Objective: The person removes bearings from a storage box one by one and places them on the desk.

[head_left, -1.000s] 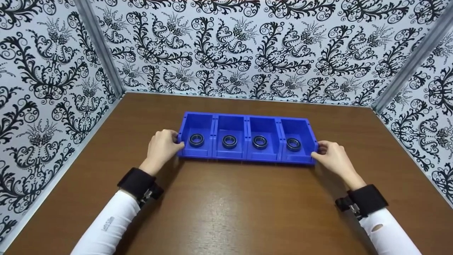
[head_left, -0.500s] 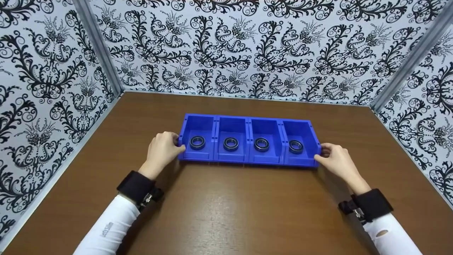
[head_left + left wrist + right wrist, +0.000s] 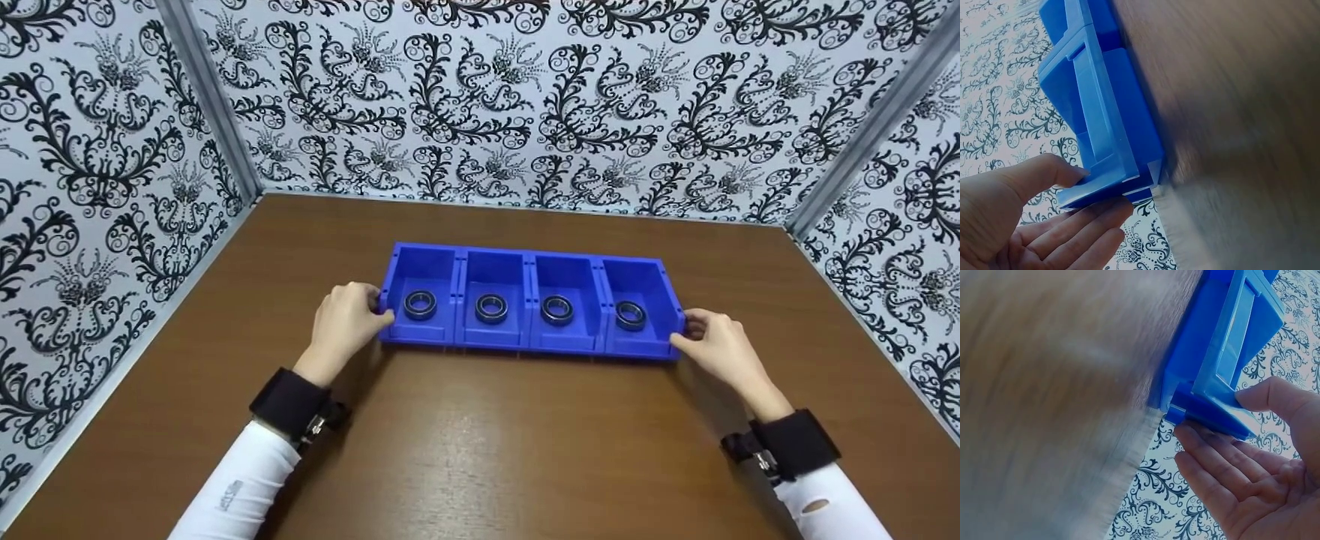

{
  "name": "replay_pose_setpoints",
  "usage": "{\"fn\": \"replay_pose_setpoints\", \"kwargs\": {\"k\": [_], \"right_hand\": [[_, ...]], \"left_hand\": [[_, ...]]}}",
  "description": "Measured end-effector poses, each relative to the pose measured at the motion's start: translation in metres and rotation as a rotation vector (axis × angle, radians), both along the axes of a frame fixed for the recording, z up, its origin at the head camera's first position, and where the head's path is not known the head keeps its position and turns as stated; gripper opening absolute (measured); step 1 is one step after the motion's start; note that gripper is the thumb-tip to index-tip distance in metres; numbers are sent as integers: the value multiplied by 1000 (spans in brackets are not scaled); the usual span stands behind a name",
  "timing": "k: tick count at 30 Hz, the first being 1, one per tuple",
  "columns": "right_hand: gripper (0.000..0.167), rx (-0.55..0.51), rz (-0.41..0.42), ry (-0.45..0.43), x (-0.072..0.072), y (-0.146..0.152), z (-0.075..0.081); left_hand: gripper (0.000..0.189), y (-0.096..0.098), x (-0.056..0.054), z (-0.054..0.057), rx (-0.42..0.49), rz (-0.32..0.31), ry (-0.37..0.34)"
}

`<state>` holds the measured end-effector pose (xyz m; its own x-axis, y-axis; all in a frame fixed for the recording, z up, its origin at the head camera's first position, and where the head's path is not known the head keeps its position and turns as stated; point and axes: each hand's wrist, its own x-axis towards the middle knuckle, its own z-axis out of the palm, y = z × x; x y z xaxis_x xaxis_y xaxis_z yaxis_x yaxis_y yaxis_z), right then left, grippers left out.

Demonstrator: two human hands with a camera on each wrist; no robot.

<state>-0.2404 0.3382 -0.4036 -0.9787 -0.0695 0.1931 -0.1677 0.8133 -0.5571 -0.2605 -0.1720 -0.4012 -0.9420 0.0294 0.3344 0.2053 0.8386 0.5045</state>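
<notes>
A row of joined blue storage bins [image 3: 491, 341] sits on the table in the head view, open toward me. One black-and-silver ball bearing lies in each compartment, among them the leftmost bearing [image 3: 420, 317] and the rightmost bearing [image 3: 631, 327]. My left hand [image 3: 345, 322] pinches the row's left end wall, thumb over the front edge and fingers on the outer side. At the opposite end, my right hand [image 3: 720, 351] grips the right wall in the same way. Both wrist views show the thumb on the blue rim [image 3: 1103, 180] and the fingers against the outside.
The brown wooden table [image 3: 465, 435] extends in front of the bins and to both sides. Patterned black-and-white panels [image 3: 510, 97] enclose it at the back, left and right, with grey metal posts [image 3: 214, 105] in the corners.
The bin row has shifted slightly toward me and a little to the right, both hands moving with it. The bearings keep their places in the compartments.
</notes>
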Motion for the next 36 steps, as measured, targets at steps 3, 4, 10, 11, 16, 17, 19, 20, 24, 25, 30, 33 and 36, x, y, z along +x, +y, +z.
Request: {"fn": "replay_pose_setpoints", "kwargs": {"k": [3,4,10,11,16,17,19,20,24,25,30,33,36], "right_hand": [[46,-1,-3,-4,1,0,0],[46,-2,-2,-4,2,0,0],[46,-9,11,2,2,0,0],[45,-11,13,2,2,0,0],[46,-25,26,-1,4,0,0],[46,-27,26,-4,4,0,0],[47,-29,28,-8,4,0,0],[47,-30,29,-11,4,0,0],[48,-28,36,-14,4,1,0],[48,-29,36,-15,4,1,0],[48,-29,34,-15,4,3,0],[48,-24,30,-16,4,4,1],[48,-18,27,-16,4,4,1]], "left_hand": [[26,-1,1,0,2,-4,-7],[25,-1,1,0,3,-3,-7],[26,-1,1,-1,1,-1,-1],[25,-1,1,-1,0,-2,-1],[20,-2,0,-3,0,-7,3],[20,-2,0,-3,0,-8,5],[22,-2,0,-3,-3,-9,6],[23,-2,0,-3,-4,-9,4],[23,-2,1,-3,-10,-9,-4],[22,-2,1,-3,-11,-9,-8],[21,-1,0,-2,-17,-17,-19],[17,-1,0,-1,-14,-17,-23],[12,-1,-1,-2,-7,-12,-27]]}}
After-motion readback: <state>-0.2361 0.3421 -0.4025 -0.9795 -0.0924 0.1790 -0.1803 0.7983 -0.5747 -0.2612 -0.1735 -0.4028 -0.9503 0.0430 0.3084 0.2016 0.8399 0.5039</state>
